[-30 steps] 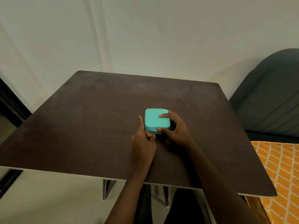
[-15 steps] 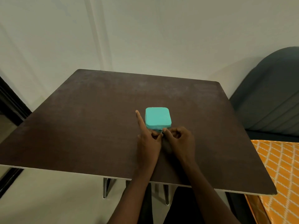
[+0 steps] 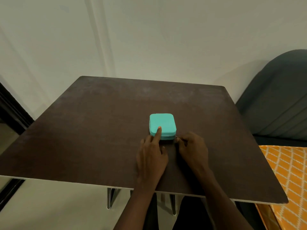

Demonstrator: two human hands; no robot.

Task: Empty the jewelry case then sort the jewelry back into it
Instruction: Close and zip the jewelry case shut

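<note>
Near the middle of the table (image 3: 83, 130) sits the teal case (image 3: 162, 125), lid down (zipper side facing the person). The left hand (image 3: 150, 156) presses one extended finger on the lid, grasping nothing. The right hand (image 3: 192, 147) pinches what looks like the zipper pull (image 3: 175, 137) at the case's near right corner.

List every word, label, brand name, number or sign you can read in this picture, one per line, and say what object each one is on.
None: no readable text shows anywhere.
The small teal rounded-square zip jewelry case has a plain lid.
The dark brown square table top is unmarked.
The orange cloth with a white lattice pattern carries pattern only.
The dark grey ribbed chair back and the pale wall show nothing written.
</note>
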